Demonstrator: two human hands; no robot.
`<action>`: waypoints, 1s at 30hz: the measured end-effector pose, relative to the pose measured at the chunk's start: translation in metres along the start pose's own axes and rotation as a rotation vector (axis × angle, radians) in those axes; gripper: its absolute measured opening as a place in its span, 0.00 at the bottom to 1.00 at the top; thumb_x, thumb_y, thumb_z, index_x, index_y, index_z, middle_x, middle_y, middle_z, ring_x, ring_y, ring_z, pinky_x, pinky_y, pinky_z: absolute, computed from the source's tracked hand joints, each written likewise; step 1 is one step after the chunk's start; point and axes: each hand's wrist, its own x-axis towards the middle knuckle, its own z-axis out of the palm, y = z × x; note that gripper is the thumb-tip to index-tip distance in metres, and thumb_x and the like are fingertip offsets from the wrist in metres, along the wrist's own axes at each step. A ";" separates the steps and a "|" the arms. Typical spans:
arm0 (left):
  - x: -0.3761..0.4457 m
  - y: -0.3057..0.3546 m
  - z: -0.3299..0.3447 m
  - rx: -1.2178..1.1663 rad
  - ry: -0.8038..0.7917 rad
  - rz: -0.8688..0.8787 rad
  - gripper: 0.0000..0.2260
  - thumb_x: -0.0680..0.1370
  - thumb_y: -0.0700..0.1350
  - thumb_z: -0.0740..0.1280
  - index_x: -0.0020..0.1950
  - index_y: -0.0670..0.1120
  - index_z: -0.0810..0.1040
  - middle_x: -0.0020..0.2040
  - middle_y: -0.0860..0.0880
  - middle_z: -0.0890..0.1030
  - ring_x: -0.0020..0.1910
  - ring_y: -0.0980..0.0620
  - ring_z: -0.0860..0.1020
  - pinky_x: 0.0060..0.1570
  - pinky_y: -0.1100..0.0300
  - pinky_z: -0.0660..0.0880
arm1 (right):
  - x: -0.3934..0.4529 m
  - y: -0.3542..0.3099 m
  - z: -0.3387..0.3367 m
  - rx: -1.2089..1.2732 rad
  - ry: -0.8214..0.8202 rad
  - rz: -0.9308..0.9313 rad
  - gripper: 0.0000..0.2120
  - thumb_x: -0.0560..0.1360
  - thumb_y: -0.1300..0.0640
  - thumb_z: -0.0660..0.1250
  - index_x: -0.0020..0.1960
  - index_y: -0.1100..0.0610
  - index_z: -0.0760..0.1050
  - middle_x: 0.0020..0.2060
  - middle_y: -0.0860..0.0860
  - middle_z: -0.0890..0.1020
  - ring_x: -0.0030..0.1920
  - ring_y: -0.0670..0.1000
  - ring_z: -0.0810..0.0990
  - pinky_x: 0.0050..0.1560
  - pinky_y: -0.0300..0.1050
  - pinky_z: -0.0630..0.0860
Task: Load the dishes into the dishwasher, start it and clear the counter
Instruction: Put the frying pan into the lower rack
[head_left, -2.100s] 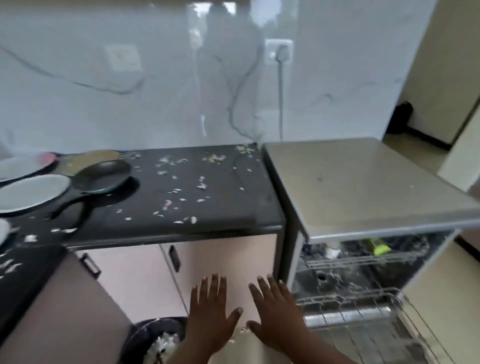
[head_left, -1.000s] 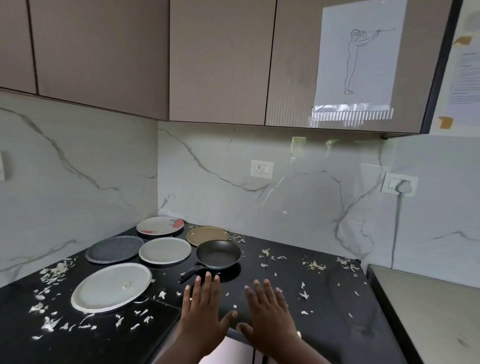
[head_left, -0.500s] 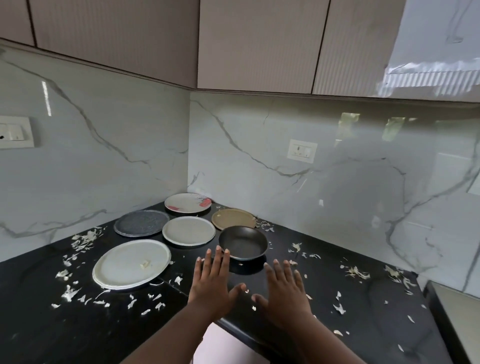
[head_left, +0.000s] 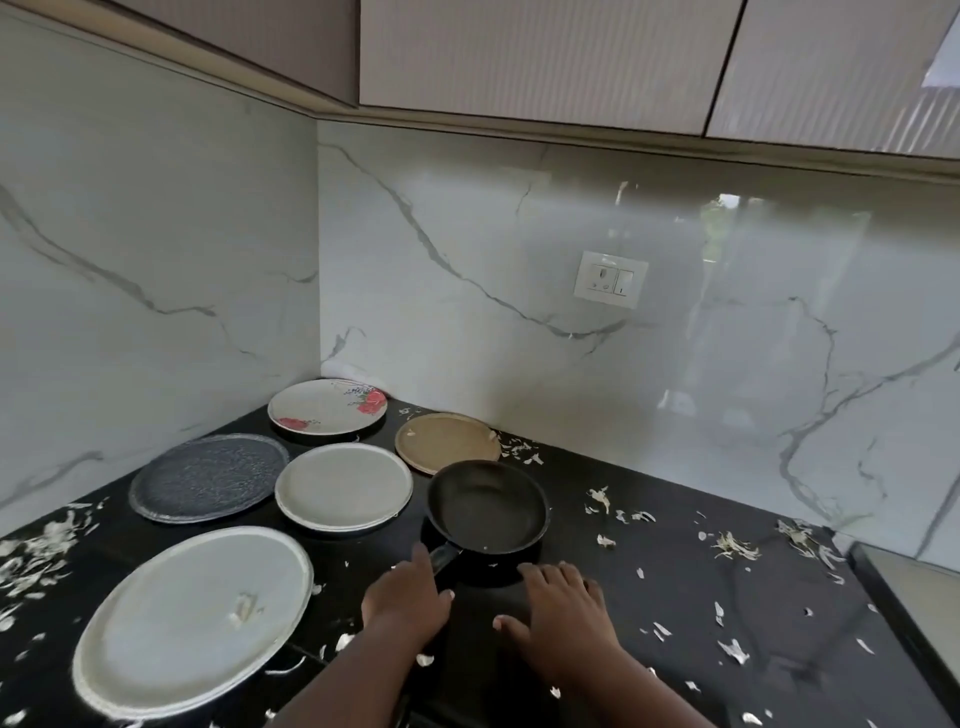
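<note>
While the person leaned over the black counter (head_left: 675, 613), both hands were down close to the frying pan (head_left: 488, 506), which I took as my marker for everything else. Nearest me, the left hand (head_left: 408, 597) lay over the near end of the pan's handle (head_left: 443, 557); its fingers were hidden from where I stood, so I could not tell whether they had closed round the handle or merely rested on it. Just right of the handle, the right hand (head_left: 563, 610) was spread flat on the counter, fingers straight, holding nothing.

Left of the pan and nearer me sat the large white plate (head_left: 192, 621) with a scrap of food on it. Directly left of the pan was the smaller grey plate (head_left: 344, 486), its rim close to the pan's; beyond that, the dark speckled plate (head_left: 208, 477). Behind the pan lay the tan plate (head_left: 447, 441), almost touching it, and farthest back, in the corner, the flowered plate (head_left: 327, 405).

The risk, as I judged it, was a lift by the handle tip alone: the pan could tilt, knock the grey or tan plate, or sweep the pale peelings (head_left: 732, 543) scattered to its right off the edge.
</note>
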 end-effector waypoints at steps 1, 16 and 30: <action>0.005 0.000 0.001 -0.046 -0.006 0.005 0.25 0.78 0.59 0.61 0.69 0.47 0.64 0.65 0.46 0.76 0.63 0.45 0.75 0.57 0.52 0.72 | 0.002 -0.002 0.000 -0.003 -0.001 0.003 0.36 0.74 0.33 0.57 0.76 0.48 0.57 0.73 0.49 0.65 0.75 0.54 0.56 0.73 0.55 0.54; -0.023 0.093 0.006 -0.924 -0.110 0.249 0.09 0.79 0.55 0.65 0.48 0.50 0.77 0.43 0.53 0.82 0.42 0.57 0.80 0.44 0.59 0.75 | 0.034 0.019 -0.045 1.445 -0.069 0.628 0.22 0.72 0.39 0.70 0.46 0.59 0.81 0.36 0.54 0.85 0.37 0.53 0.82 0.43 0.48 0.78; -0.107 0.206 0.079 -0.585 -0.235 0.882 0.24 0.77 0.67 0.54 0.44 0.48 0.76 0.39 0.53 0.79 0.40 0.57 0.77 0.43 0.58 0.72 | -0.100 0.154 -0.051 1.510 0.513 0.844 0.07 0.74 0.70 0.65 0.38 0.64 0.71 0.25 0.57 0.72 0.23 0.54 0.71 0.25 0.45 0.73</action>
